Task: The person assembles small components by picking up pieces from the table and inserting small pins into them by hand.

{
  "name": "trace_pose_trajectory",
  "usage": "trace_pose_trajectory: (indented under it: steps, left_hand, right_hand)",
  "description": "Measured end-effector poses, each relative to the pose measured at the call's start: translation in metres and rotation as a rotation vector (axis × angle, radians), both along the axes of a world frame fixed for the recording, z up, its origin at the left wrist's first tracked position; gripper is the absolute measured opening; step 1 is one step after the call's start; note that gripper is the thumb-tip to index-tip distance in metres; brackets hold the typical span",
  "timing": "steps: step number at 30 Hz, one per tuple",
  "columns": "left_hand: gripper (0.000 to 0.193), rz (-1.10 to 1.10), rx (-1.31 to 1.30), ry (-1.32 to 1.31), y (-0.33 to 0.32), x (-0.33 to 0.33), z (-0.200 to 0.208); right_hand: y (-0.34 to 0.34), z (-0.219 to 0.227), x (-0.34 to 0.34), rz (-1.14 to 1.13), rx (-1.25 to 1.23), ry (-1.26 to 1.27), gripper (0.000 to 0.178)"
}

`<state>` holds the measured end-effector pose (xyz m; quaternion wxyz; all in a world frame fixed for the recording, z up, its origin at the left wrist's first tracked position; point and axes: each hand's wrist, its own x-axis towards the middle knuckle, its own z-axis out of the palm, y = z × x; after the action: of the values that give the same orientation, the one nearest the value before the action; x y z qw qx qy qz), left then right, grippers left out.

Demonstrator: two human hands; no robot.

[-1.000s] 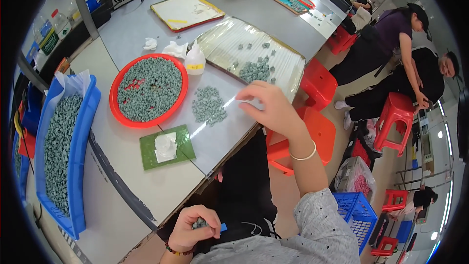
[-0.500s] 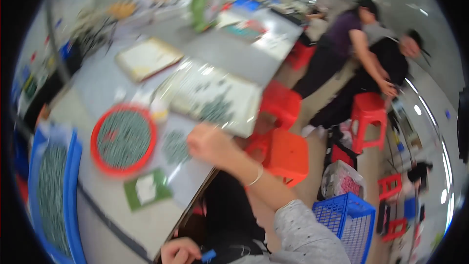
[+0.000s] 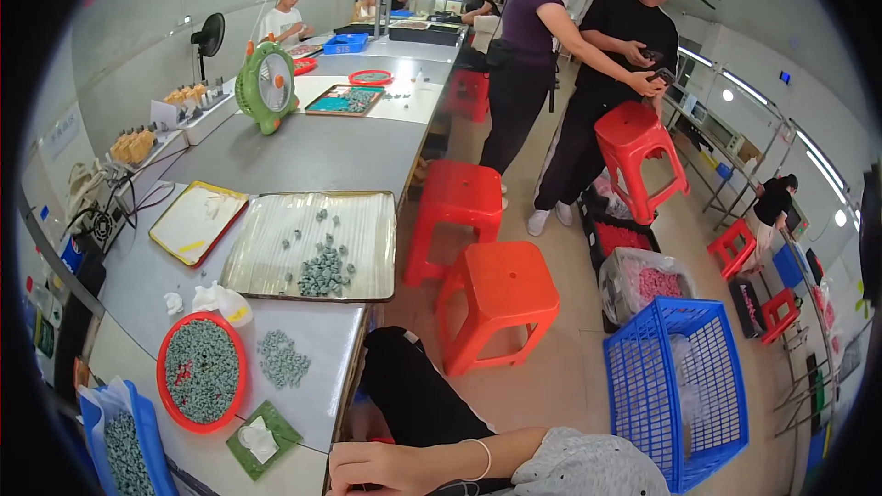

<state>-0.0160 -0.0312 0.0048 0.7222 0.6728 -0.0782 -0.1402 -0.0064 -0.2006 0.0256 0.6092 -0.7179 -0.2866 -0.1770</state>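
Observation:
My right hand (image 3: 375, 468) is low in the picture, beside the table's near edge. Its fingers are bent and close together; the tips are cut off by the lower edge, so anything inside them is hidden. My left hand is out of view. Closest on the table lies a green pad (image 3: 287, 435) with a crumpled white tissue (image 3: 258, 441) on it. Beyond that is a loose pile of small grey-green pieces (image 3: 283, 358). To its left stands a round red tray (image 3: 243, 377) full of similar pieces, with some red bits among them.
A blue bin (image 3: 152, 432) of grey-green pieces stands at lower left. Farther up lie a large tray (image 3: 253, 243) with scattered pieces and a green fan (image 3: 251, 92). Red stools (image 3: 501, 285) and a blue crate (image 3: 675, 386) stand at right. Two people (image 3: 606, 55) are standing beyond.
My right hand has drawn back from beside the loose pile to the lower edge. My left hand, seen low with a small blue thing by it, has left view. The view has turned and sharpened.

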Motion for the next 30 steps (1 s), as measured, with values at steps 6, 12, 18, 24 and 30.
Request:
trace_pose_trajectory:
  steps: [6,12,18,24,30]
  left_hand:
    - [0.017,-0.02,-0.019,-0.095,-0.013,-0.001,0.017]
    - [0.015,-0.152,0.017,-0.188,-0.001,0.005,0.009]
    - [0.014,-0.15,-0.112,-0.061,0.002,0.002,0.004]
    - [0.012,-0.098,-0.128,0.0,-0.002,0.003,0.006]
    - [0.011,-0.136,-0.087,-0.143,0.012,0.008,-0.002]
  right_hand:
    - [-0.008,-0.001,-0.009,0.019,-0.02,0.072,0.011]
    - [-0.007,-0.003,-0.015,0.032,-0.002,0.079,0.011]
    - [-0.002,-0.005,-0.015,0.024,-0.06,-0.053,0.01]
    - [0.0,-0.012,-0.011,0.175,0.052,0.305,0.012]
    - [0.007,-0.01,-0.01,0.128,-0.009,0.178,0.012]
